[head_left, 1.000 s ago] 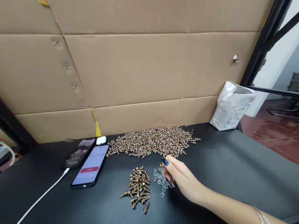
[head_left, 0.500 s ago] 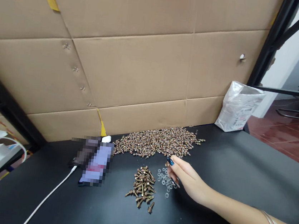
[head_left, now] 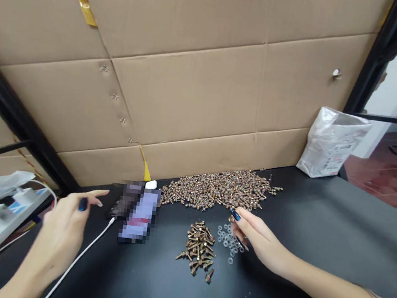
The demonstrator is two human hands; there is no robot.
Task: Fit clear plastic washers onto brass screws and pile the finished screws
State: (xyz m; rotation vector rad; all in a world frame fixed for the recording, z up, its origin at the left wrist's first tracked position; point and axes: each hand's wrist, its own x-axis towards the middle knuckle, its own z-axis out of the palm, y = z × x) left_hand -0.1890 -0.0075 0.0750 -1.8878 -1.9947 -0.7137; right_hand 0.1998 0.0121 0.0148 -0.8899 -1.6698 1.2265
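Right hand point(head_left: 259, 241) in a narrow grip at the clear washers point(head_left: 227, 241), light, slippery rings best pinched by the edge; can't tell if it's holding one. Left hand point(head_left: 62, 224) wide open!

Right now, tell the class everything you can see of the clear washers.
The clear washers are small, flat, plastic-looking rings, lying loose in one scattered patch on the black tabletop, a single one apart. A small heap of screws lies to their left; the right hand's fingers reach their right edge, contact unclear.

Plastic bag point(head_left: 331, 145) against cardboard wall point(head_left: 190, 95); white charging cable point(head_left: 80, 255).
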